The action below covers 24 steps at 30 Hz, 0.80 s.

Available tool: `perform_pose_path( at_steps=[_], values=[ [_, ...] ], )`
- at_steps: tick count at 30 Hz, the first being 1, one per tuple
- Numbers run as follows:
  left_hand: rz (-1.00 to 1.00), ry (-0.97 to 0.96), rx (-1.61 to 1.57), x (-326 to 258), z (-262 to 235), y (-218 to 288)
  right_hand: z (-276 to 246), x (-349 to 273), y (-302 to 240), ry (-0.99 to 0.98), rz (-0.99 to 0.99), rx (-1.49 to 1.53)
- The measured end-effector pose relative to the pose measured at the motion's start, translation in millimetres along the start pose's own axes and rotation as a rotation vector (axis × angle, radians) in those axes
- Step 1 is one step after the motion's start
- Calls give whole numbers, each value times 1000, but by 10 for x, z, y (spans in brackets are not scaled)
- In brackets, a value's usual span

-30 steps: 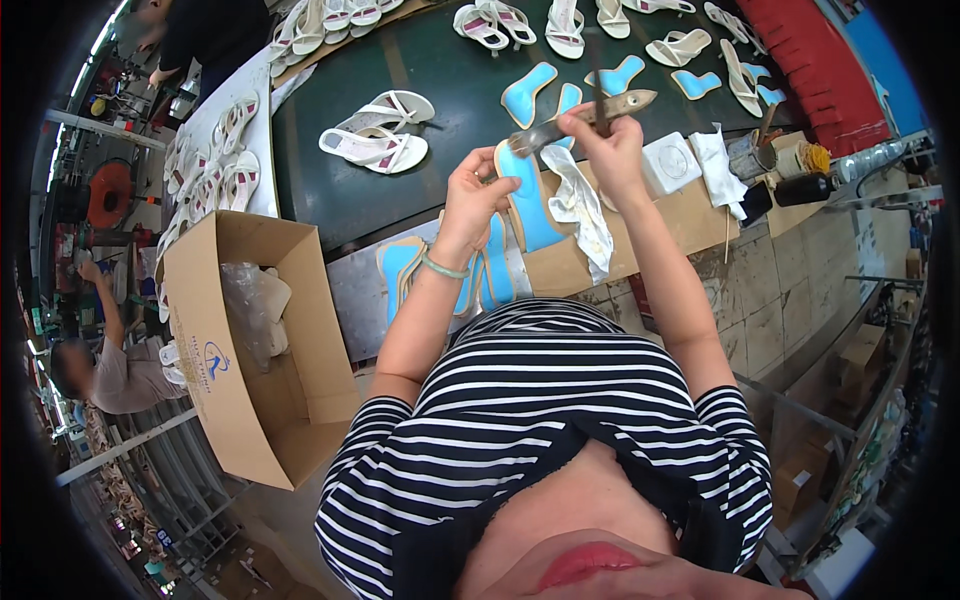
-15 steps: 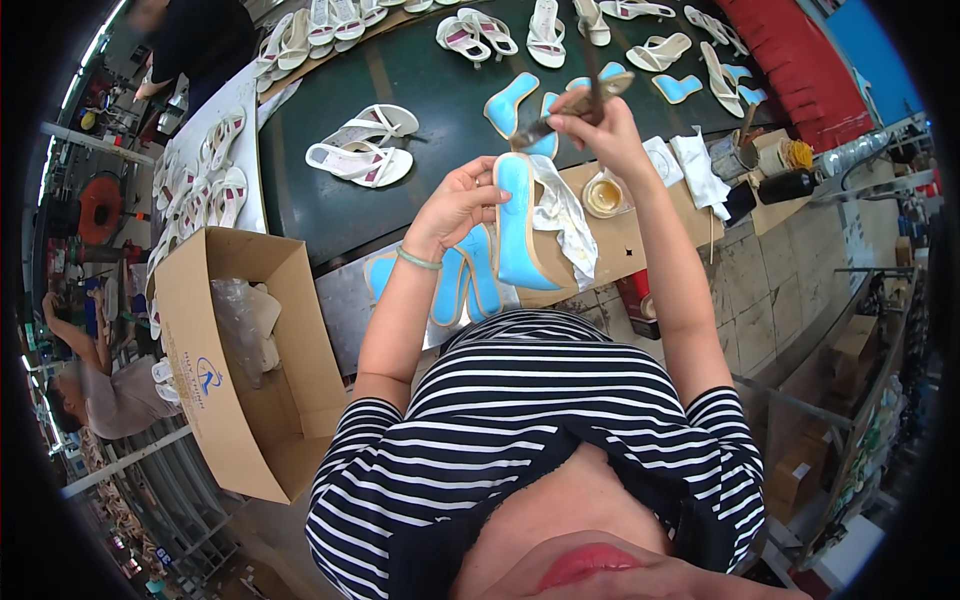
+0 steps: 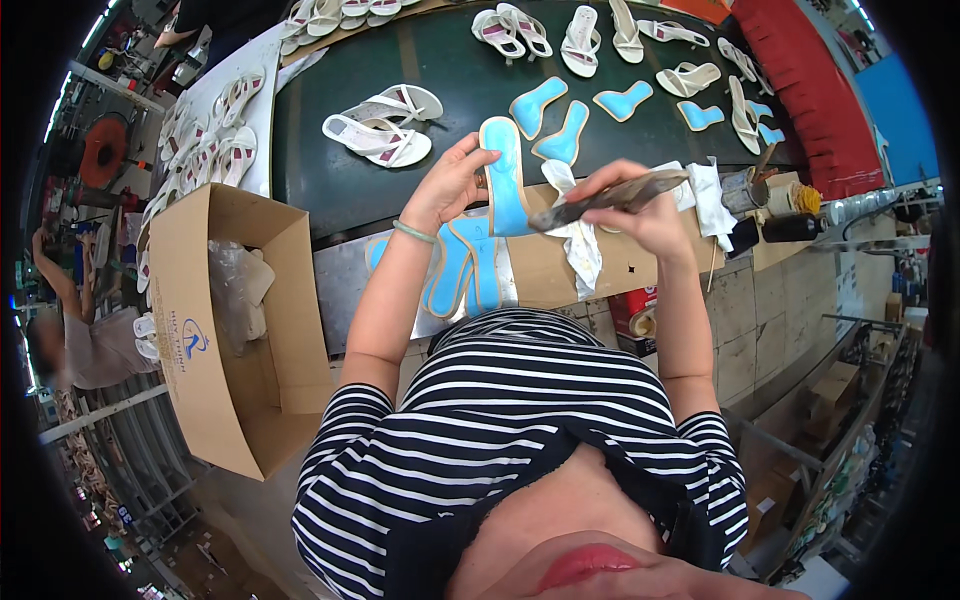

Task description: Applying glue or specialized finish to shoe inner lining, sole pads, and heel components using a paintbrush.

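Note:
My left hand holds a blue shoe insole upright by its left edge, over the near edge of the dark green table. My right hand grips a worn glue brush whose tip reaches the lower part of that insole. Two more blue insoles lie flat on a cardboard sheet just below my hands. A white cloth hangs under the brush.
White sandals and more blue insoles lie on the table, with several sandals along its far edge. An open cardboard box stands at my left. A glue tin and bottles sit at right. Another person is at far left.
My right hand has come down from the table's far side with the brush, bringing its tip onto the insole. The left hand has lifted the insole and tilted it upright.

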<state>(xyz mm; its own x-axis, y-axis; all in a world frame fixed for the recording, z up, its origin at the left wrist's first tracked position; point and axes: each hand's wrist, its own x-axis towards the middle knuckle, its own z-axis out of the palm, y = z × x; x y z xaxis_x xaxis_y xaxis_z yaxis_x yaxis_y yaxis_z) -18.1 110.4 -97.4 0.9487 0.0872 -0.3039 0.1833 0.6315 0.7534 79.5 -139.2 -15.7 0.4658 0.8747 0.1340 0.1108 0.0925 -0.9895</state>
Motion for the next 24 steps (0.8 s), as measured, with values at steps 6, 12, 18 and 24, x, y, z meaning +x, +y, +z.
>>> perform_pose_path(
  at_steps=[6,12,18,24],
  values=[
    [0,-76,64,105,115,-86,-243,545,190,197,-48,-324],
    [-9,-52,64,25,176,-41,-35,253,-121,-84,39,-310],
    [-7,-1,85,73,174,-75,-85,361,11,162,-81,-226],
    [-21,-64,65,170,150,-70,-23,492,183,85,23,-280]
  ],
)
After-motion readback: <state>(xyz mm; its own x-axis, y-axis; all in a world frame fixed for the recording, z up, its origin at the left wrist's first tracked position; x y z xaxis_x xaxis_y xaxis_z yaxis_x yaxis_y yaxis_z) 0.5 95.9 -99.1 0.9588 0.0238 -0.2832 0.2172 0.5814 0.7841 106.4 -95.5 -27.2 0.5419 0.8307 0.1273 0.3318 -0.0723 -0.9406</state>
